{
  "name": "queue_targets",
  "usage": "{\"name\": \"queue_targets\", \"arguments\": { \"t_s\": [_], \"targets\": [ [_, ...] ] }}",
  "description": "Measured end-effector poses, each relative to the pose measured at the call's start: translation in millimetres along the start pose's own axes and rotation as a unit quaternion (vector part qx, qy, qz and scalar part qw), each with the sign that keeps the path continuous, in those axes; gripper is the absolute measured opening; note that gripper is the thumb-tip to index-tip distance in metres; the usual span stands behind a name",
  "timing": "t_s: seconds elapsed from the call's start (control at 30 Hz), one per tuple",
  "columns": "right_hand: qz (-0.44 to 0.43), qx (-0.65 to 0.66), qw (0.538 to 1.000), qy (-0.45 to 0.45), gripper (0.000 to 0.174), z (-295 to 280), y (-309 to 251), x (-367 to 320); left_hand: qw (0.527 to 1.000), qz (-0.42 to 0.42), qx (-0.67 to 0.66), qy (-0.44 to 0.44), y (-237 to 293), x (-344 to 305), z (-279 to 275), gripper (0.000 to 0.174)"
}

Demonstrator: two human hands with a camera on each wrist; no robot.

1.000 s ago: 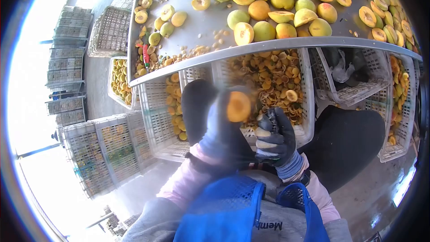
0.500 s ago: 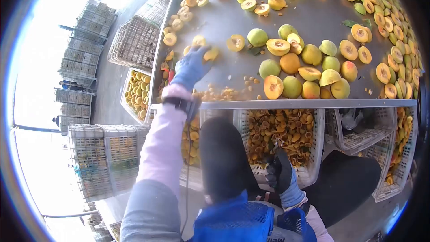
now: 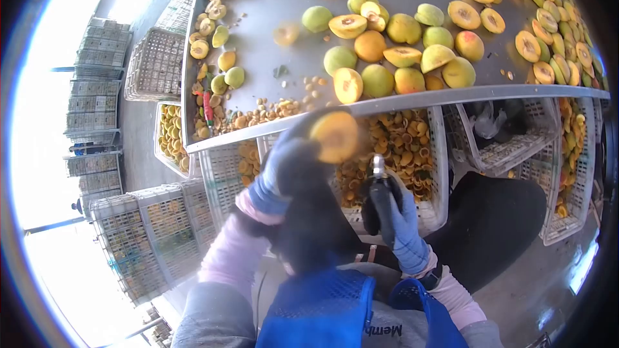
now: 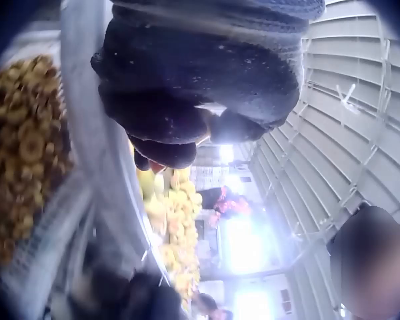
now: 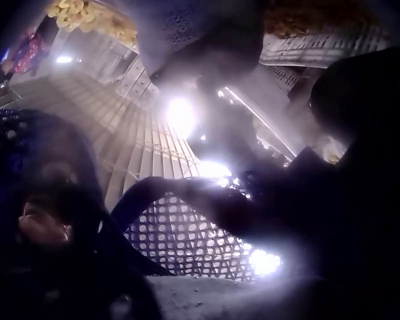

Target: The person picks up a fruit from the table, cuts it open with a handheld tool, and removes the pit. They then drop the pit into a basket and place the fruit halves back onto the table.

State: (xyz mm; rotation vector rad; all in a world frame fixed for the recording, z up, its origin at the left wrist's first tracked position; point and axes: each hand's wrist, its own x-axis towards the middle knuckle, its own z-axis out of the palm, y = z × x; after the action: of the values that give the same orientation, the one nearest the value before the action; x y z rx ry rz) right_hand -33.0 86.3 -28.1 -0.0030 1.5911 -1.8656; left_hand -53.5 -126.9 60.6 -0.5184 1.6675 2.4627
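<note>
Stone-fruit half (image 3: 335,136): in the left hand, at the outer end of the fingers, orange cut face turned up to the head camera, blurred; in the head view it overlaps the middle of the near edge of the metal table (image 3: 255,16)
Left hand (image 3: 290,161): blue glove with a dark coating, fingers curled in the left wrist view and holding the fruit half; exact placing of each fingertip is too blurred to tell
Right hand (image 3: 394,209): same kind of glove, fingers closed round a metal-tipped tool (image 3: 378,165), bright tip standing out past the fingers, just beside the fruit half and apart from it; the right wrist view is too dark to tell more
White crate (image 3: 440,154): under the table's near edge, beyond the right hand, filled with hollowed fruit pieces (image 3: 412,148)
Pits (image 3: 258,116): strewn along the near edge toward the near left corner
Red-handled tool (image 3: 207,106): by the left edge, near that same corner
Fruit cluster (image 3: 378,81): whole and halved pieces, green to orange, near the middle of the near edge
Fruit heap (image 3: 527,44): mostly halves, massed along the right edge
</note>
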Motion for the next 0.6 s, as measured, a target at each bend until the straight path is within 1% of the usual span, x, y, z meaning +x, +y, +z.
{"name": "queue_targets", "arguments": {
  "t_s": [0.03, 0.07, 0.1, 0.13, 0.17, 0.23, 0.27, 0.3, 0.33, 0.37, 0.4, 0.53, 0.6],
  "targets": [
    [-0.090, -0.074, 0.993, -0.014, 0.033, 0, -8, -2, 0.997, -0.036, -0.062, -0.025, -12, -10, 15, 0.067],
    [-0.183, -0.152, 0.971, -0.014, 0.034, 0, -17, -4, 0.997, -0.019, -0.079, -0.015, -23, -16, 34, 0.068],
    [-0.272, -0.220, 0.937, 0.000, 0.035, 1, -25, -5, 0.995, -0.005, -0.097, -0.004, -31, -22, 49, 0.070],
    [-0.246, -0.178, 0.953, -0.014, 0.035, -1, -30, -7, 0.990, -0.018, -0.140, 0.021, -31, -26, 57, 0.062],
    [-0.222, -0.135, 0.965, -0.028, 0.035, -2, -32, -9, 0.991, -0.003, -0.127, 0.045, -40, -27, 60, 0.059],
    [-0.244, -0.164, 0.956, -0.017, 0.032, -1, -27, -14, 0.990, 0.026, -0.101, 0.099, -56, -29, 66, 0.053],
    [-0.252, -0.186, 0.950, -0.011, 0.031, 0, -29, -16, 0.988, 0.063, 0.040, 0.136, -57, -33, 71, 0.046],
    [-0.259, -0.207, 0.944, -0.004, 0.030, 0, -31, -18, 0.981, 0.076, 0.066, 0.167, -61, -34, 75, 0.046],
    [-0.219, -0.188, 0.957, -0.022, 0.027, 0, -29, -17, 0.972, 0.089, 0.092, 0.199, -66, -35, 79, 0.047],
    [-0.221, -0.191, 0.956, -0.016, 0.026, 0, -29, -19, 0.961, 0.102, 0.118, 0.229, -70, -36, 83, 0.047],
    [-0.223, -0.193, 0.955, -0.010, 0.026, 1, -29, -21, 0.954, 0.130, 0.140, 0.231, -72, -37, 87, 0.043],
    [-0.257, -0.224, 0.940, -0.009, 0.028, -5, -29, -28, 0.966, 0.103, 0.125, 0.202, -82, -38, 78, 0.039],
    [-0.277, -0.189, 0.942, -0.002, 0.031, -5, -24, -30, 0.971, 0.096, 0.120, 0.184, -78, -40, 77, 0.036]
  ]
}}
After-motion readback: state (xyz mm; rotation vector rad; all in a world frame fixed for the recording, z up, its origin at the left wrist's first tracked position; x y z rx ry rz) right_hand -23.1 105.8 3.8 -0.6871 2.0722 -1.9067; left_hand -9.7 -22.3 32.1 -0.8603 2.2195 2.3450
